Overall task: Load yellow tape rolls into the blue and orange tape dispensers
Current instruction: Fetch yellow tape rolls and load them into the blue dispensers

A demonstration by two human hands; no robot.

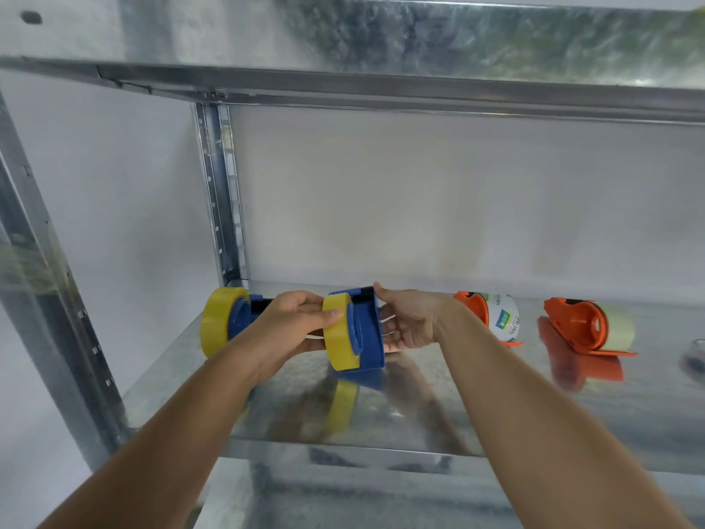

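My left hand (293,326) grips a yellow tape roll (339,334), thumb across its rim, and holds it against the hub of a blue dispenser (366,337). My right hand (408,322) holds that dispenser from the right side, thumb on its top edge. The dispenser rests on the metal shelf (419,414). Behind my left hand stands a second blue dispenser (240,318) with a yellow roll (215,318) on it. To the right stand two orange dispensers, one (477,303) holding a white labelled roll, the other (580,326) holding a pale roll.
The shelf above (381,85) hangs low over the work area. An upright post (219,192) stands at the back left and a front post (38,292) at the left edge. A small dark object (694,360) lies at the far right.
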